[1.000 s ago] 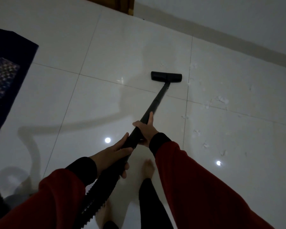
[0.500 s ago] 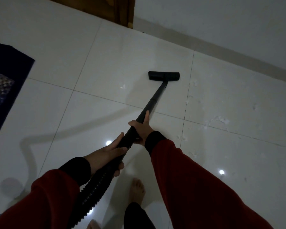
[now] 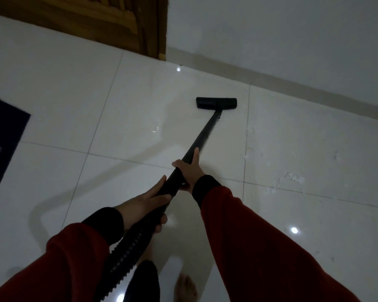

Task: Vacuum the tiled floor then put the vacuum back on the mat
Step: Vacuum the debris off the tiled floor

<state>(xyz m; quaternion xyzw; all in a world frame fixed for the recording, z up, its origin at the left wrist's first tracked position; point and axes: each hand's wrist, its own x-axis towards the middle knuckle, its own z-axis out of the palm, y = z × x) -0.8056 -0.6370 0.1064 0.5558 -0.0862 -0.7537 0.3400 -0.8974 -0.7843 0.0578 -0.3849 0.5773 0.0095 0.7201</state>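
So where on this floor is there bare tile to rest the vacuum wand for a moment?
Bare tile lies left of the floor head, between the mat and the wand, up to the wooden door. Right of the wand, white debris litters the tiles toward the wall. Near the bare foot it is crowded.

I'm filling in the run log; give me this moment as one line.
phase: vacuuming | left hand and right hand: gripping wand | floor head: on tile | white debris: right of head, uncollected
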